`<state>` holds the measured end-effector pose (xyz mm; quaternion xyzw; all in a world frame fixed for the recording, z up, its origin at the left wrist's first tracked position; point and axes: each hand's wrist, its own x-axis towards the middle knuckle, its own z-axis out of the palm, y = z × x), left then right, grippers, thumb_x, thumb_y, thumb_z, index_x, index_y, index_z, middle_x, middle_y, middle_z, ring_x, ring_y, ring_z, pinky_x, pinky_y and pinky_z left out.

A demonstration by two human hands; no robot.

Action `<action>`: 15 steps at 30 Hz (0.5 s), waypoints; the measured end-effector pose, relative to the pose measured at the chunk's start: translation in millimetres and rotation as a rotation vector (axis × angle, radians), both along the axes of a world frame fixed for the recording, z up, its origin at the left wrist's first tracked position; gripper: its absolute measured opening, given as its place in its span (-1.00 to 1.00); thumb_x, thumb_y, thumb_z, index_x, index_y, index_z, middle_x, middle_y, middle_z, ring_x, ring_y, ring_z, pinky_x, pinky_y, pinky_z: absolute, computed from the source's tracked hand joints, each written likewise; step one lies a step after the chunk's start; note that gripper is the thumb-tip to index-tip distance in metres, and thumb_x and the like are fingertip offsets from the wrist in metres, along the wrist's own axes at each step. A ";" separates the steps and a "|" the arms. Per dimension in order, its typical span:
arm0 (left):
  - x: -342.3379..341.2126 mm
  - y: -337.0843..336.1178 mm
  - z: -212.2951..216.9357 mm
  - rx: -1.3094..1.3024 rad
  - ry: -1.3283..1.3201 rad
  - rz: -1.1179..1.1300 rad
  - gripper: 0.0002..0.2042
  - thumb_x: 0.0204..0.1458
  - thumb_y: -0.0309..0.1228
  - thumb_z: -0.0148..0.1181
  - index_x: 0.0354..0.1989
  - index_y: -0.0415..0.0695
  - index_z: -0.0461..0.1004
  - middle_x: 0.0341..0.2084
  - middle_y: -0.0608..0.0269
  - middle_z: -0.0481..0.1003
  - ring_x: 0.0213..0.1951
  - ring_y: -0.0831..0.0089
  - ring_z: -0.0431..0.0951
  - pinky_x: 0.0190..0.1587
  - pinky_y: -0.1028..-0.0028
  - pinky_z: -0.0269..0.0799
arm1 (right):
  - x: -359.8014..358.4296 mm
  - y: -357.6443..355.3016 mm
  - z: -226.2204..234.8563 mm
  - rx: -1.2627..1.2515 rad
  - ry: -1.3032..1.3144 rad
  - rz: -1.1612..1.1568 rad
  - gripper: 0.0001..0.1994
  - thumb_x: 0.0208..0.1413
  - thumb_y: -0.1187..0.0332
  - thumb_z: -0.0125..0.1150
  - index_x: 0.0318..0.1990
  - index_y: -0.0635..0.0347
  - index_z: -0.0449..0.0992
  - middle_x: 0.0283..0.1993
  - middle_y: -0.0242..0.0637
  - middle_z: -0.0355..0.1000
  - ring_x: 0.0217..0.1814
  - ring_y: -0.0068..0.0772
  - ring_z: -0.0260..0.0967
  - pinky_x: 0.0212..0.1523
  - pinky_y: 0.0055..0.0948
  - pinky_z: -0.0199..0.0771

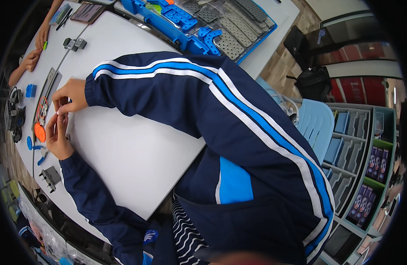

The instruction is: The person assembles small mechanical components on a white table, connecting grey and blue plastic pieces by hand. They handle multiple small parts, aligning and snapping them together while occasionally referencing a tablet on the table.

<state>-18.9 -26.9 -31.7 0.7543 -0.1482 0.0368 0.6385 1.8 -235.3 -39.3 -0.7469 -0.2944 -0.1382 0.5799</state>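
My right hand (73,96) and my left hand (58,137) meet above the white table (124,145), fingertips almost touching. Both are closed in a pinch around a tiny whitish piece (58,113), too small to name. Close beside my left hand lies an orange round toothed piece (40,132). An orange cord (43,106) curls just past the fingertips. Blue-handled pliers (41,152) and a blue oval piece (29,142) rest beyond my left hand. Nearer my left sleeve is a grey bracket-like part (50,179) with dark pegs.
A blue case (185,42) of perforated grey and blue building parts stands at the far side. Across the table are another person's hands (32,59), a grey block assembly (74,43), a tablet (87,13) and a blue brick (31,90). A light blue chair (316,126) stands right.
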 end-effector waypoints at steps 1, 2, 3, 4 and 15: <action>-0.4 -1.3 -0.2 -0.006 0.000 0.005 -0.73 0.22 -0.49 0.21 0.04 -0.38 0.47 -0.03 -0.02 0.54 -0.03 0.28 0.61 0.10 0.36 0.56 | -0.8 -2.6 0.2 0.000 -0.055 -0.037 -0.76 0.04 0.07 0.35 -0.25 -0.04 0.63 -0.34 -0.32 0.63 -0.23 -0.33 0.61 -0.16 -0.35 0.53; -1.2 -1.7 0.5 -0.026 0.034 0.039 -0.73 0.23 -0.49 0.21 0.03 -0.38 0.47 -0.03 -0.03 0.54 -0.04 0.28 0.61 0.09 0.36 0.56 | -0.6 -4.8 0.7 -0.012 -0.104 -0.063 -0.76 0.03 0.06 0.35 -0.25 -0.06 0.63 -0.33 -0.34 0.63 -0.22 -0.36 0.61 -0.15 -0.37 0.53; -1.9 -2.8 1.1 -0.015 -0.008 0.009 -0.74 0.22 -0.51 0.21 0.03 -0.39 0.47 -0.05 -0.04 0.55 -0.04 0.26 0.61 0.09 0.36 0.57 | 0.6 -5.4 1.8 -0.033 -0.147 -0.077 -0.76 0.02 0.04 0.36 -0.24 -0.09 0.64 -0.32 -0.35 0.64 -0.21 -0.38 0.61 -0.14 -0.38 0.54; -2.9 -3.9 1.1 -0.018 -0.019 0.017 -0.74 0.21 -0.52 0.21 0.02 -0.40 0.46 -0.07 -0.05 0.55 -0.04 0.25 0.62 0.08 0.36 0.58 | 0.5 -6.5 1.4 0.012 -0.083 -0.046 -0.75 0.01 0.02 0.37 -0.23 -0.13 0.66 -0.31 -0.37 0.64 -0.20 -0.39 0.61 -0.15 -0.38 0.54; -29.5 -31.8 20.3 -0.350 0.021 0.023 -0.69 0.11 -0.60 0.28 0.02 -0.42 0.45 -0.11 0.00 0.56 -0.06 0.33 0.62 0.10 0.45 0.53 | 1.2 -23.2 21.5 0.049 0.119 0.182 -0.74 0.26 0.29 0.26 -0.08 0.32 0.59 -0.14 -0.29 0.58 -0.05 -0.51 0.49 0.05 -0.50 0.45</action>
